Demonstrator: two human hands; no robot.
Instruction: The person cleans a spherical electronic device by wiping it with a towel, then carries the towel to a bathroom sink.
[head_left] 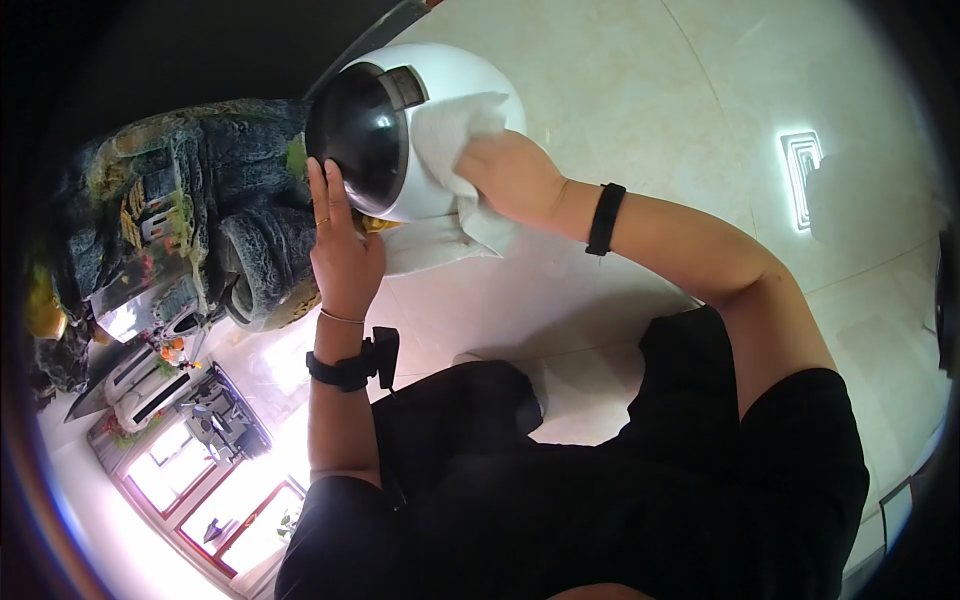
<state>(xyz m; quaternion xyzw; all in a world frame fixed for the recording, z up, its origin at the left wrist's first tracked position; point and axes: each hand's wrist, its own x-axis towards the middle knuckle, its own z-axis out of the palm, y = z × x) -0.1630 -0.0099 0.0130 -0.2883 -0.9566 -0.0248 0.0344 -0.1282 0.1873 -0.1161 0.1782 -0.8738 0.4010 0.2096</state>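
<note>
A white rounded body [455, 75] with a glossy black domed end [365, 135] and a small dark panel at its edge is in front of me; I cannot tell its kind. My left hand [345, 245] rests its outstretched fingers against the lower edge of the black dome, holding nothing. A white cloth [445, 135] is bunched under my right hand [515, 180], which presses it on the white side. The cloth's lower part hangs beneath the body. My right fingers are partly hidden in its folds.
A dark rock-like ornament [240, 200] with greenery stands close at the left of my left hand. Pale glossy floor tiles [640, 100] reflect a ceiling light. Lower left, further off, are windows [180, 465] and gym-like equipment [225, 415].
</note>
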